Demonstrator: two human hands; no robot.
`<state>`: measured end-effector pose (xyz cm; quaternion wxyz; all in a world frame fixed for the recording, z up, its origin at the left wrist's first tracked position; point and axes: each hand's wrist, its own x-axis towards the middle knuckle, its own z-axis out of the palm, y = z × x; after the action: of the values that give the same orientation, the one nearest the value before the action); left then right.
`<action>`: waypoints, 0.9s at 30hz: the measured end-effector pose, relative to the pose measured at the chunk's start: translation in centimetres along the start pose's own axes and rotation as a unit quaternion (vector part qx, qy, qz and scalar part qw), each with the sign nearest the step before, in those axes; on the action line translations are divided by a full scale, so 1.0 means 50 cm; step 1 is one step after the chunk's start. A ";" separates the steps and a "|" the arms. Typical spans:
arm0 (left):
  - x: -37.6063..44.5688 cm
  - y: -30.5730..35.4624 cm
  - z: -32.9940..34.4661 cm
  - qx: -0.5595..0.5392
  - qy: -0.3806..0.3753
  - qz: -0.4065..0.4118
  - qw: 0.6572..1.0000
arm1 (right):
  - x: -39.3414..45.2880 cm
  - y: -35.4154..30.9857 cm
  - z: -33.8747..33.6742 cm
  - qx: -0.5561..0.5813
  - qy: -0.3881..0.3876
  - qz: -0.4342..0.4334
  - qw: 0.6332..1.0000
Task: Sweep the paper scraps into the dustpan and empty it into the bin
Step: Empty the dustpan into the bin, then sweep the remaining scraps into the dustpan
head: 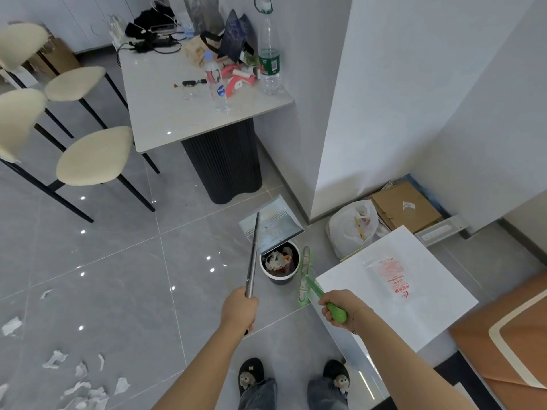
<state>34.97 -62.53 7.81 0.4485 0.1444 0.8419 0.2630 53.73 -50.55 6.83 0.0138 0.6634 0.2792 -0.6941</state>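
Note:
My left hand grips the long metal handle of a grey-blue dustpan. The pan is tipped, its lip over the small round bin, which holds crumpled paper. My right hand holds the green handle of a small brush, whose head hangs just right of the bin. Several white paper scraps lie on the grey tiles at the lower left.
A white table on a dark ribbed base stands ahead with bottles and clutter, cream chairs to its left. A white plastic bag, cardboard and a white board sit to the right by the wall corner.

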 end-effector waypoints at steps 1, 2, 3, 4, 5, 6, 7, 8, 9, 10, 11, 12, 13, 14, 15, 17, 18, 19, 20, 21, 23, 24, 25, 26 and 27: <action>-0.004 -0.002 -0.002 -0.002 0.001 0.007 1.000 | 0.001 0.000 -0.001 0.003 0.000 -0.001 1.000; -0.006 -0.003 -0.007 -0.005 0.002 0.012 1.000 | 0.002 0.001 0.000 0.007 -0.004 -0.001 1.000; -0.008 -0.003 -0.013 -0.015 0.002 0.012 1.000 | 0.002 0.004 0.000 0.015 -0.008 0.002 1.000; -0.009 -0.001 -0.018 -0.033 0.003 0.008 0.999 | 0.000 0.006 -0.001 0.027 -0.014 0.006 1.000; -0.010 0.000 -0.025 -0.061 0.006 -0.001 0.998 | -0.001 0.009 0.000 0.040 -0.022 0.012 0.999; -0.011 0.003 -0.030 -0.090 0.007 -0.010 0.996 | -0.001 0.014 -0.001 0.055 -0.032 0.018 0.998; -0.012 0.006 -0.036 -0.120 0.007 -0.018 0.993 | 0.001 0.020 -0.002 0.069 -0.041 0.024 0.996; -0.013 0.010 -0.041 -0.147 0.008 -0.026 0.989 | 0.005 0.026 -0.003 0.082 -0.052 0.032 0.995; -0.011 0.011 -0.048 -0.174 0.009 -0.034 0.984 | 0.008 0.029 0.000 0.097 -0.063 0.040 0.992; -0.008 0.014 -0.055 -0.199 0.011 -0.042 0.979 | 0.012 0.030 0.002 0.114 -0.070 0.046 0.990; -0.003 0.013 -0.064 -0.225 0.016 -0.054 0.973 | 0.016 0.030 0.008 0.126 -0.076 0.051 0.988; 0.002 0.011 -0.074 -0.251 0.020 -0.067 0.966 | 0.020 0.029 0.013 0.131 -0.079 0.053 0.987; 0.008 0.009 -0.086 -0.278 0.023 -0.083 0.957 | 0.022 0.029 0.020 0.130 -0.082 0.056 0.986; 0.016 0.002 -0.100 -0.305 0.026 -0.101 0.947 | 0.026 0.030 0.031 0.125 -0.088 0.060 0.986; 0.022 -0.005 -0.113 -0.329 0.028 -0.118 0.936 | 0.028 0.031 0.041 0.122 -0.093 0.066 0.986; 0.033 -0.023 -0.135 -0.365 0.036 -0.148 0.919 | 0.036 0.031 0.060 0.120 -0.099 0.074 0.985; 0.039 -0.035 -0.145 -0.376 0.040 -0.161 0.912 | 0.042 0.029 0.073 0.116 -0.102 0.078 0.985; 0.042 -0.045 -0.152 -0.383 0.043 -0.172 0.907 | 0.047 0.025 0.082 0.110 -0.100 0.080 0.986; 0.044 -0.055 -0.157 -0.388 0.047 -0.184 0.902 | 0.052 0.019 0.093 0.104 -0.096 0.081 0.987; 0.048 -0.069 -0.164 -0.391 0.053 -0.196 0.898 | 0.062 0.013 0.109 0.100 -0.091 0.078 0.988; 0.053 -0.091 -0.174 -0.397 0.064 -0.215 0.890 | 0.083 0.002 0.136 0.093 -0.076 0.065 0.991; 0.057 -0.101 -0.179 -0.402 0.067 -0.224 0.885 | 0.094 -0.005 0.149 0.079 -0.068 0.058 0.993; 0.067 -0.114 -0.186 -0.409 0.072 -0.233 0.879 | 0.109 -0.011 0.165 0.059 -0.060 0.056 0.995; 0.072 -0.118 -0.189 -0.419 0.073 -0.239 0.873 | 0.118 -0.018 0.170 0.042 -0.051 0.051 0.996; 0.083 -0.125 -0.194 -0.432 0.073 -0.248 0.864 | 0.134 -0.026 0.180 0.026 -0.048 0.048 0.997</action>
<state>24.56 -68.72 5.84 0.4541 -0.2970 0.6825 0.4897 44.18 -50.76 0.74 0.0431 0.6423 0.2280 -0.7304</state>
